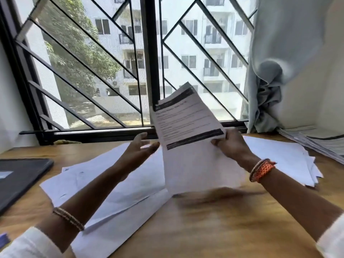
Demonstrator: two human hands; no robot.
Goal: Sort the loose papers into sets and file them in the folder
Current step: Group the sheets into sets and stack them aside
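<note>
right hand [230,144] grips printed sheet [188,131] | text blurred, unreadable | left hand [141,148] open

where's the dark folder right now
In the head view the dark folder lies flat at the far left edge of the wooden table, left of the spread white papers and beyond the left hand.

Print on held sheet [188,123] illegible.

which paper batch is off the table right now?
The printed sheets that the right hand grips by their right edge, lifted before the window. The left pile and right pile lie flat on the table.
</note>
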